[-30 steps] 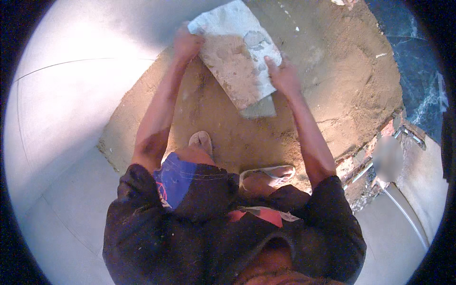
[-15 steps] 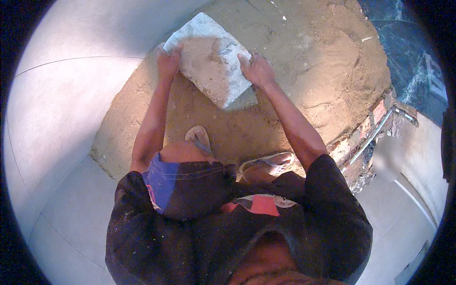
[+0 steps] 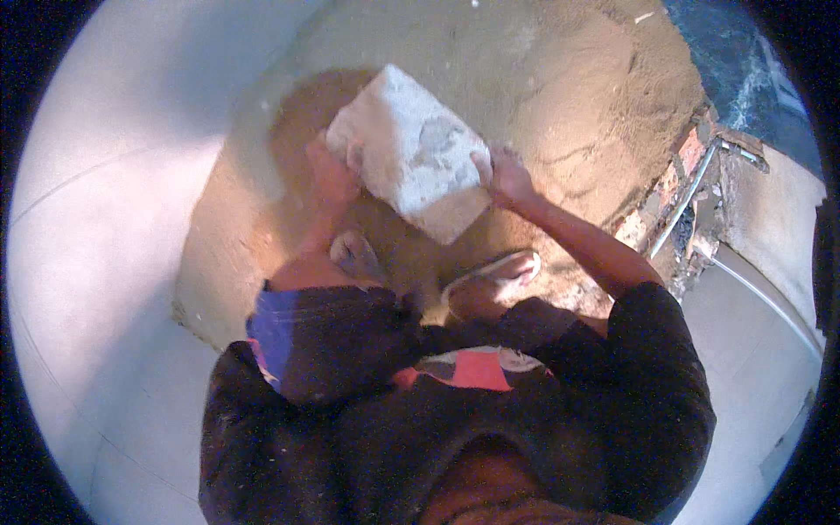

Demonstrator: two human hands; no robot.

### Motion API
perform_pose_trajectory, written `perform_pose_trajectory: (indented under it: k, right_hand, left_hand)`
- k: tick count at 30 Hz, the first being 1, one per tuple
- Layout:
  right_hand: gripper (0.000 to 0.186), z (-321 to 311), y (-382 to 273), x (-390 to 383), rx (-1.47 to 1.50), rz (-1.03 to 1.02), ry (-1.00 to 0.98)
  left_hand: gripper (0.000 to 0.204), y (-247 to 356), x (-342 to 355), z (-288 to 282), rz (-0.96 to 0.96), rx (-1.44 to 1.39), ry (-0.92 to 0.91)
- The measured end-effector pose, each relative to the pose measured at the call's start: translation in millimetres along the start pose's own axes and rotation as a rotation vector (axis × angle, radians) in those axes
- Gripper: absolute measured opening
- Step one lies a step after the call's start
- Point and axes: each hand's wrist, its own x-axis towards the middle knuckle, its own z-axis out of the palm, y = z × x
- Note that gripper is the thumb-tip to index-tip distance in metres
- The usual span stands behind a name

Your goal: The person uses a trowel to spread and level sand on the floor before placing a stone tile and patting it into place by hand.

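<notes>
I hold a square pale slab [image 3: 411,140], mottled with grey and tan residue, above sandy brown bedding [image 3: 604,122]. My left hand [image 3: 337,171], blurred by motion, grips its left edge. My right hand [image 3: 507,179] grips its right edge, thumb on the top face. My feet in flip-flops [image 3: 490,284] are on the sand below it. Part of the bedding is hidden under the slab.
Large pale tiles [image 3: 105,254] lie along my left. Dark blue veined stone [image 3: 735,70] is at the upper right. A broken edge [image 3: 682,175] with rubble and a thin pipe [image 3: 678,206] runs along the right, beside another, thicker pipe [image 3: 761,297].
The slab and both hands have come lower in the picture, nearer my body. The slab is turned a little, and more of its white face shows.
</notes>
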Motion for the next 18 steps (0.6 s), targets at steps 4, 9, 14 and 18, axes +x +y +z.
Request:
perform_pose_trajectory:
  k: [4, 9, 14, 18]
  right_hand:
    - [0.057, -7.0, -7.0, -8.3, 0.074, 0.091, -0.069]
    - [0.054, -57.7, -10.1, -12.6, 0.173, 0.055, 0.001]
    - [0.048, -141.8, 2.5, -53.7, 0.11, 0.07, 0.197]
    - [0.052, -128.6, 43.2, -78.6, 0.011, 0.194, 0.318]
  left_hand:
    - [0.071, -14.3, 13.5, 25.1, 0.026, -0.071, 0.023]
    - [0.066, 28.7, 22.8, -5.4, 0.023, 0.073, -0.094]
    - [0.057, 145.3, 31.1, -57.7, 0.164, -0.13, -0.122]
    - [0.055, 203.4, 33.5, -36.8, 0.202, -0.046, -0.391]
